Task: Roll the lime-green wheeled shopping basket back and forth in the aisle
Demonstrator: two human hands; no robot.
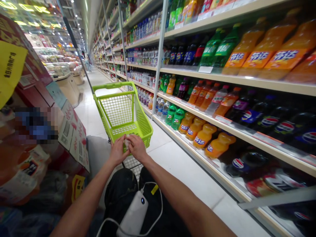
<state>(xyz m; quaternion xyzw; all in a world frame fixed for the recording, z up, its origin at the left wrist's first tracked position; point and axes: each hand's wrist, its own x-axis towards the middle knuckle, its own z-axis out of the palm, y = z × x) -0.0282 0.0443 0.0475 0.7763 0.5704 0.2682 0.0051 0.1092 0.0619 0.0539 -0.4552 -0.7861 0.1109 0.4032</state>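
Note:
A lime-green shopping basket cart [138, 108] stands in the aisle straight ahead, its handle raised. My left hand [118, 152] and my right hand [137, 148] meet at its near rim. Both are closed around a small pale item [126, 142] pinched between the fingers; I cannot make out what it is. The basket looks empty inside. A white power bank [134, 215] with a cable lies on my dark-trousered lap below the arms.
Long shelves [237, 80] of soft-drink bottles, orange, green and dark cola, run along the right. A red display stand [37, 108] with packaged goods crowds the left. The white tiled aisle floor [172, 164] stretches ahead past the cart.

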